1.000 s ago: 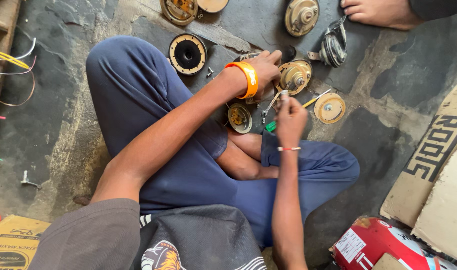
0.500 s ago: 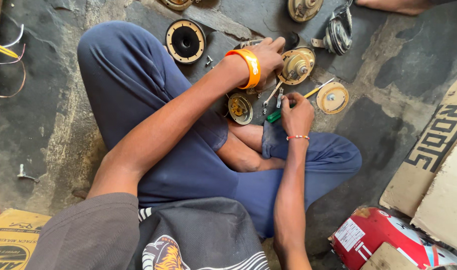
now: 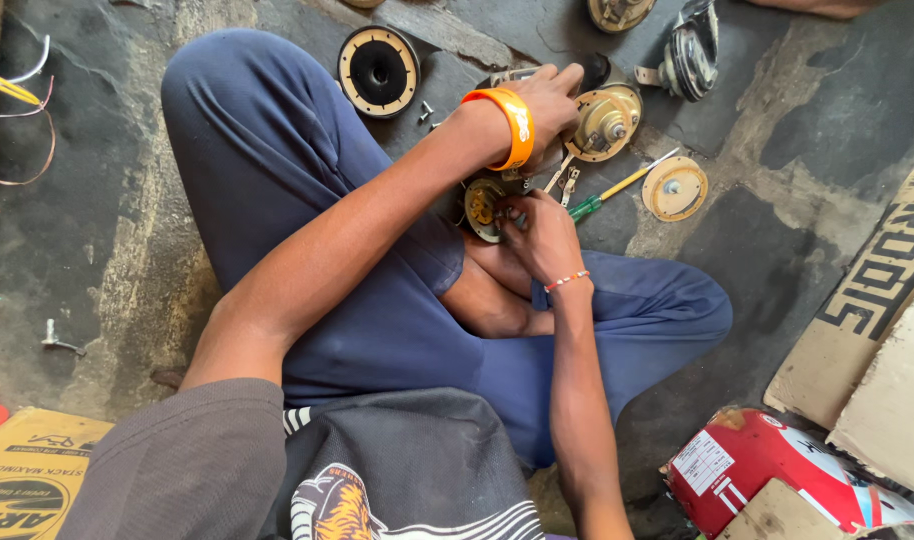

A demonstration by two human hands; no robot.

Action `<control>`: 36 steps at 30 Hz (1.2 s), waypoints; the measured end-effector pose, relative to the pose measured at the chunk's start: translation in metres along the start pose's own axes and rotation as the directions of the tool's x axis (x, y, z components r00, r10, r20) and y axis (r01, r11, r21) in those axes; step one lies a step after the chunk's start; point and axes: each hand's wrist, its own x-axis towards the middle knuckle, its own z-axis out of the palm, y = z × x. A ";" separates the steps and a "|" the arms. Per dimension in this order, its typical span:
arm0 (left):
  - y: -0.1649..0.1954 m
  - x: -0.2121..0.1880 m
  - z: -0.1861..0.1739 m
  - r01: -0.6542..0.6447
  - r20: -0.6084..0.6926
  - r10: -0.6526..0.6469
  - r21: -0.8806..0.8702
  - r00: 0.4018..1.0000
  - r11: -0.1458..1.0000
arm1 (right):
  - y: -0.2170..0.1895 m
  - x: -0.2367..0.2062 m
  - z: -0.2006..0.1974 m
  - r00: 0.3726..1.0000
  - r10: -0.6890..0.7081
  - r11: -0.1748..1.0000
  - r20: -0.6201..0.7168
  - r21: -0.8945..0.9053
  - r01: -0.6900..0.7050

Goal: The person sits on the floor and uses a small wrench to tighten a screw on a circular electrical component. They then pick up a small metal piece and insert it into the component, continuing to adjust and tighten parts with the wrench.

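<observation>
brass disc [image 3: 485, 207] pinched in right hand [image 3: 540, 235] fingers; left hand [image 3: 547, 105] grips one horn [image 3: 605, 122]; two screws [image 3: 427, 110] nearby.

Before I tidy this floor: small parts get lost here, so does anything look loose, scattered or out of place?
Yes. Loose screws lie on the bare floor beside the black disc, easy to lose. A round cover and a screwdriver lie apart right of the hands. Stray wires trail at the left edge.

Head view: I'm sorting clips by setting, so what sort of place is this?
Probably an informal floor-level repair workshop: round metal horn-like parts lie scattered on the bare stone floor, with a screwdriver and loose wires alongside.
</observation>
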 end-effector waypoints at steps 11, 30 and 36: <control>-0.001 0.002 0.004 -0.003 0.011 0.003 0.027 1.000 1.000 | 0.003 0.001 -0.015 0.997 0.045 0.987 0.060 0.153 -0.054; 0.009 -0.004 -0.008 0.008 0.011 -0.008 -0.014 1.000 1.000 | -0.004 0.012 -0.040 0.934 0.107 0.963 -0.341 0.268 -0.012; 0.007 -0.003 -0.012 0.009 0.012 -0.009 -0.039 1.000 0.999 | -0.024 0.017 -0.045 0.911 -0.056 0.992 -0.408 0.083 0.098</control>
